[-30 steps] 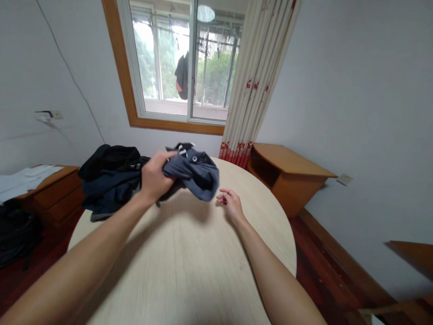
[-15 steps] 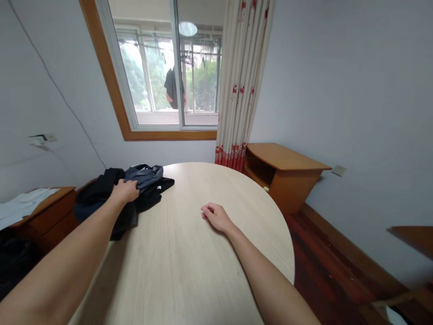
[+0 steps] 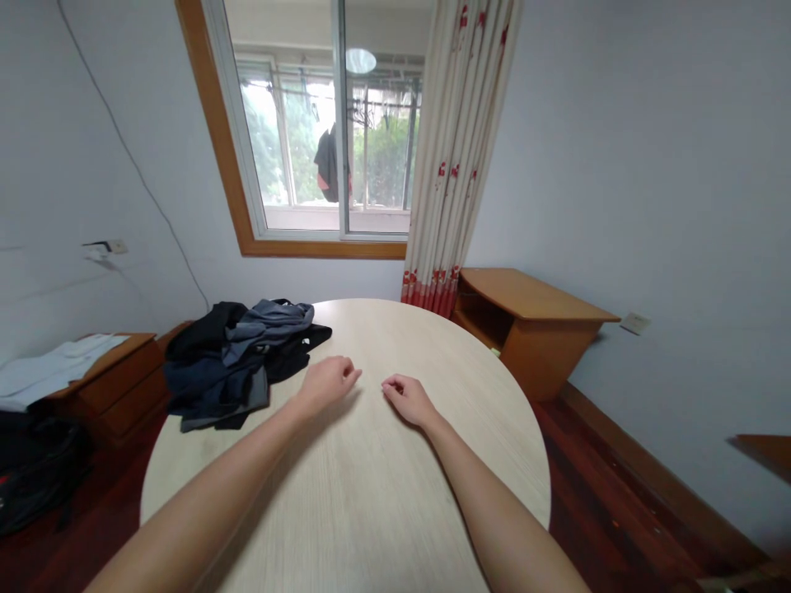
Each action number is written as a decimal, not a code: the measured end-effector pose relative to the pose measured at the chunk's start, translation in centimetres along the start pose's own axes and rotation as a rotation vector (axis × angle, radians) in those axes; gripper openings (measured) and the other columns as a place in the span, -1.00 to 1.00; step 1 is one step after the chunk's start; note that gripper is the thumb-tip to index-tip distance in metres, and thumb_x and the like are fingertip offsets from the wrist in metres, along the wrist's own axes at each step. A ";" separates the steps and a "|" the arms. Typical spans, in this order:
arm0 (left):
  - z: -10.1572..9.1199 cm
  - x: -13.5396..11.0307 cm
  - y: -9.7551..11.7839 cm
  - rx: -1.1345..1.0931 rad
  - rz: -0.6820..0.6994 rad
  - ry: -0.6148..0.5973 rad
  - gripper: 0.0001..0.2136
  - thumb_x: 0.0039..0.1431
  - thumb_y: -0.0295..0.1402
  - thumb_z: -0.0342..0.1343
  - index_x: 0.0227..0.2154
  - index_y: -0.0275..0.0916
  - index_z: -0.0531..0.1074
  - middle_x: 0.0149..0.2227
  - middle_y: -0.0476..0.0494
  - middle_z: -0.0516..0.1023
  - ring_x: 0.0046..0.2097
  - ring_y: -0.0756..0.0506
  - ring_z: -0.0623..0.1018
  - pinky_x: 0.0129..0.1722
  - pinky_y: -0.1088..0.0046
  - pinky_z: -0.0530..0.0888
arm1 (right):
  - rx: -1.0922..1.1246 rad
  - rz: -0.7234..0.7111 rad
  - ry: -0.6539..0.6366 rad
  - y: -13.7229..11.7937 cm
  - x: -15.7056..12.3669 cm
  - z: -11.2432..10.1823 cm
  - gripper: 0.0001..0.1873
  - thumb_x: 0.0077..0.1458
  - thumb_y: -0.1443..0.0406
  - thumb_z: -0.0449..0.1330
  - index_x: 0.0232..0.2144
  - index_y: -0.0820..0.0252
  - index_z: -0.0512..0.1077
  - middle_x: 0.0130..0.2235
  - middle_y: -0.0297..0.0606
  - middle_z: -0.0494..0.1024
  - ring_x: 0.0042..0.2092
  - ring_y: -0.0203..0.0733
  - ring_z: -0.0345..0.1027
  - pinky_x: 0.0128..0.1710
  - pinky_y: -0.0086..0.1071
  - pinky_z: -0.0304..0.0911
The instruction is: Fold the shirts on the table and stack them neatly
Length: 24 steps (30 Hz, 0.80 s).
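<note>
My left hand (image 3: 329, 381) rests on the round pale wooden table (image 3: 371, 494) near its middle, fingers loosely curled, holding nothing. My right hand (image 3: 406, 397) lies just to its right on the tabletop, also loosely curled with nothing in it. A heap of dark clothes (image 3: 238, 358), black, navy and grey-blue, lies on the table's far left part, a short way left of my left hand.
A wooden cabinet (image 3: 525, 325) stands at the right by the flowered curtain (image 3: 454, 165). A low wooden drawer unit (image 3: 108, 387) with white cloth on it is at the left, a black bag (image 3: 30, 473) below it. The window (image 3: 327, 132) is behind.
My left hand carried the grey-blue garment left onto the clothes heap, let go of it, and came back to the table's middle beside my right hand.
</note>
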State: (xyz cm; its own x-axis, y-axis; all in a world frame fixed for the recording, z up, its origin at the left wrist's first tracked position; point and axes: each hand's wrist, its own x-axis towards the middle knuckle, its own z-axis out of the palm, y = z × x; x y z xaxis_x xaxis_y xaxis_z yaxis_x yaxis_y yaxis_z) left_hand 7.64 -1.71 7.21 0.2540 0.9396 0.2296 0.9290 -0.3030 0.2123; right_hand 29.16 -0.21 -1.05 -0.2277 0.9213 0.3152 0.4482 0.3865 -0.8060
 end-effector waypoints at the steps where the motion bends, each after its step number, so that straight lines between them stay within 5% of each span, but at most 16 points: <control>1: 0.7 -0.6 0.5 -0.017 0.011 0.009 -0.62 0.32 -0.14 -0.10 -0.33 -0.21 0.58 -0.24 -0.27 0.64 -0.16 -0.24 0.59 -0.18 0.30 0.39 | -0.017 -0.003 0.003 0.0 0.0 0.0 -0.74 0.15 0.17 0.13 -0.34 0.19 0.55 -0.35 -0.23 0.60 -0.30 -0.15 0.41 -0.26 -0.32 0.25; 9: 4.2 -2.5 -2.4 -0.113 -0.020 -0.002 -0.51 0.36 -0.25 -0.29 -0.55 -0.20 0.46 -0.40 -0.24 0.61 -0.30 -0.18 0.55 -0.32 0.34 0.24 | -0.241 0.027 0.014 0.1 0.5 1.3 -0.82 0.09 0.24 0.18 -0.41 0.17 0.57 -0.44 -0.29 0.58 -0.40 -0.23 0.35 -0.37 -0.38 0.12; 18: 4.5 -2.2 -4.1 -0.343 -0.083 -0.086 -0.51 0.29 -0.12 -0.25 -0.67 -0.21 0.31 -0.56 -0.12 0.45 -0.41 -0.11 0.43 -0.38 0.38 0.14 | -0.455 0.095 -0.003 -0.9 1.8 1.7 -0.82 0.11 0.22 0.21 -0.44 0.18 0.54 -0.48 -0.32 0.54 -0.42 -0.27 0.32 -0.41 -0.41 0.02; 24: 4.7 -2.5 -4.2 -0.288 -0.035 -0.094 -0.61 0.22 -0.14 -0.12 -0.62 -0.21 0.37 -0.55 -0.07 0.44 -0.45 -0.08 0.36 -0.43 0.39 0.08 | -0.331 0.016 -0.104 -0.3 1.3 1.1 -0.79 0.12 0.20 0.19 -0.43 0.19 0.54 -0.44 -0.30 0.55 -0.41 -0.25 0.32 -0.38 -0.40 0.09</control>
State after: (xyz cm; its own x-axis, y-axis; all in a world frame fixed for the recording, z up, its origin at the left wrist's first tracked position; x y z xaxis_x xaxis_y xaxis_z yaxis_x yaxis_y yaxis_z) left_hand 4.40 -2.07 1.24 0.2599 0.9567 0.1313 0.8265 -0.2906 0.4822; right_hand 27.76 0.86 -1.00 -0.2973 0.9248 0.2374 0.7046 0.3803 -0.5992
